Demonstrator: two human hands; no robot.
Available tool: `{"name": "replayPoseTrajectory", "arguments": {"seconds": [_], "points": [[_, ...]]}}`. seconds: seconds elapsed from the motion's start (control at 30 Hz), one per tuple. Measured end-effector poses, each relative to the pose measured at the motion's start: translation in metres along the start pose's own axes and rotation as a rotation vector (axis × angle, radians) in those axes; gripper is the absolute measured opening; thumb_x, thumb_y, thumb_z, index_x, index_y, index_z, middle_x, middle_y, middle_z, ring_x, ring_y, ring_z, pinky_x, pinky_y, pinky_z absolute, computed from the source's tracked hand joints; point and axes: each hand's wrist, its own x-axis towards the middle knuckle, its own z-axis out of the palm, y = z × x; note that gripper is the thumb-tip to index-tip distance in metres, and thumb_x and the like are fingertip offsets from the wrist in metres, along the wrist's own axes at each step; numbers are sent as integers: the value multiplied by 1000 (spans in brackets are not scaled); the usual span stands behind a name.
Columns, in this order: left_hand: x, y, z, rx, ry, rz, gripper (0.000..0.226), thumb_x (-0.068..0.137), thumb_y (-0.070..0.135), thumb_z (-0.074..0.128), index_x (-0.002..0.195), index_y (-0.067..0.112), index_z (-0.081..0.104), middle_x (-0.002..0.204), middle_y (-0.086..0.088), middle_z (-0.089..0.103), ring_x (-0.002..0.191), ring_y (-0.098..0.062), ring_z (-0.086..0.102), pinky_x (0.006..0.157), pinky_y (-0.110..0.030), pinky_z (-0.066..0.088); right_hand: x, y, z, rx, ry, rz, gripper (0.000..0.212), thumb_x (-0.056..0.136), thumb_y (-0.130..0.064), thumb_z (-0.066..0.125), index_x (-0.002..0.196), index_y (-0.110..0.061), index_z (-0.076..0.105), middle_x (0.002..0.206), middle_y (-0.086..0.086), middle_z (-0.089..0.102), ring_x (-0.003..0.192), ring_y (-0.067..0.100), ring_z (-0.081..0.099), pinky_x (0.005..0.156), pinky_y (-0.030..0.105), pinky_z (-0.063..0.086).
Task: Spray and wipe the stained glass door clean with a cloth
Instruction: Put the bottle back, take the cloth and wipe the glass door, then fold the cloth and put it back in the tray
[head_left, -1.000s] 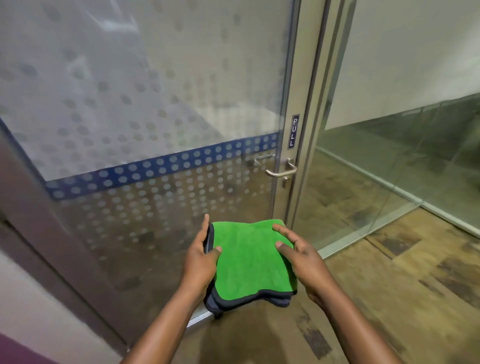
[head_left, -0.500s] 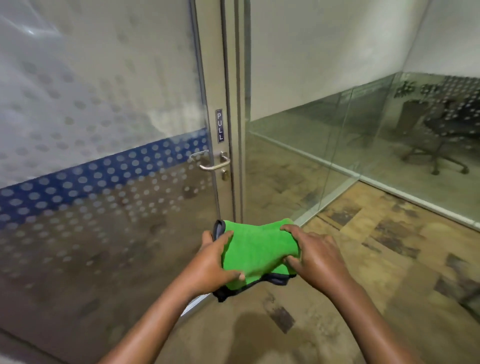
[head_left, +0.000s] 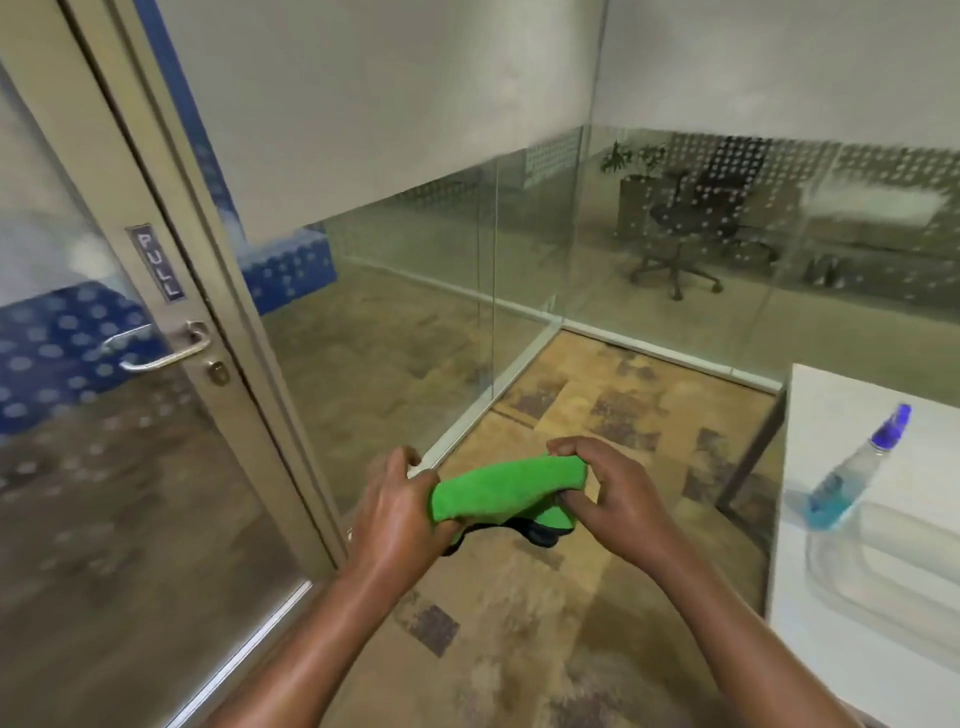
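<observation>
A green cloth (head_left: 506, 488) with a dark edge is bunched between both hands, low in the middle of the view. My left hand (head_left: 397, 512) grips its left end and my right hand (head_left: 610, 493) pinches its right end. The glass door (head_left: 104, 467), with a blue dotted band, a metal handle (head_left: 161, 348) and a PULL sign (head_left: 156, 265), stands at the left. A spray bottle (head_left: 857, 473) with blue liquid and a purple nozzle stands on a white table at the right, away from both hands.
The white table (head_left: 852, 649) fills the lower right, with a clear plastic tray (head_left: 893, 566) beside the bottle. Glass partitions (head_left: 519, 249) run behind, with an office chair (head_left: 696, 228) beyond them. Patterned brown carpet (head_left: 519, 623) lies underfoot.
The view has swung right, so the door has slid left and the table with the spray bottle has come into sight. Both hands have folded the flat cloth into a tighter bundle.
</observation>
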Motion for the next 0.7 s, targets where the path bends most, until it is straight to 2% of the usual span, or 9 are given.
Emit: {"name": "replayPoseTrajectory", "arguments": {"seconds": [0.07, 0.13, 0.2, 0.33, 0.4, 0.43, 0.57, 0.63, 0.7], "points": [[12, 21, 15, 52, -18, 71, 45, 74, 52, 81, 102, 17, 77, 123, -2, 55, 106, -27, 58, 85, -40, 47, -1, 21, -15, 26, 35, 42, 40, 83, -11, 78, 114, -33, 65, 116, -25, 67, 102, 15, 68, 90, 42, 54], [25, 39, 30, 103, -73, 113, 50, 75, 60, 76, 106, 20, 76, 118, 2, 59, 107, -22, 57, 86, -37, 43, 1, 41, -27, 44, 67, 46, 34, 87, -15, 77, 113, -31, 62, 111, -22, 67, 95, 22, 68, 85, 45, 54], [39, 55, 43, 97, -166, 135, 56, 74, 70, 72, 103, 21, 74, 107, 3, 61, 101, -20, 60, 83, -36, 46, 3, 58, -37, 69, 106, 24, 28, 91, -21, 75, 114, -28, 60, 106, -16, 67, 97, 15, 65, 85, 43, 54], [70, 88, 70, -75, -349, 197, 67, 62, 83, 62, 95, 25, 66, 91, 6, 57, 85, -16, 60, 73, -35, 48, 11, 82, -58, 85, 143, 35, 30, 97, -33, 68, 119, -45, 51, 110, -26, 62, 101, -5, 61, 78, 10, 46], [88, 107, 87, -256, -410, 226, 60, 60, 84, 66, 94, 35, 60, 88, 13, 59, 80, -5, 59, 67, -31, 48, 18, 95, -71, 80, 165, 67, 33, 98, -34, 67, 123, -46, 48, 114, -32, 61, 104, -12, 59, 79, 4, 42], [97, 117, 95, -355, -444, 235, 57, 61, 82, 71, 96, 38, 59, 89, 14, 64, 82, -2, 62, 66, -27, 51, 23, 102, -78, 85, 171, 81, 31, 99, -35, 66, 124, -44, 49, 115, -30, 62, 105, -11, 60, 80, 6, 44], [139, 163, 123, -660, -612, 248, 51, 69, 68, 82, 112, 47, 62, 106, 25, 72, 93, 5, 71, 74, -21, 60, 41, 133, -112, 142, 200, 147, 32, 100, -44, 60, 131, -39, 52, 121, -18, 67, 111, 4, 66, 89, 31, 57], [157, 184, 139, -734, -656, 259, 45, 74, 59, 84, 112, 42, 67, 106, 22, 75, 94, 2, 73, 74, -20, 60, 49, 149, -129, 168, 241, 195, 32, 101, -42, 60, 133, -39, 52, 122, -19, 67, 111, 7, 67, 89, 39, 59], [173, 203, 156, -785, -665, 240, 36, 78, 50, 84, 109, 36, 72, 101, 17, 78, 90, -2, 75, 72, -23, 59, 54, 167, -139, 183, 342, 269, 34, 100, -37, 62, 134, -35, 53, 115, -17, 69, 106, 8, 69, 90, 44, 59]]}}
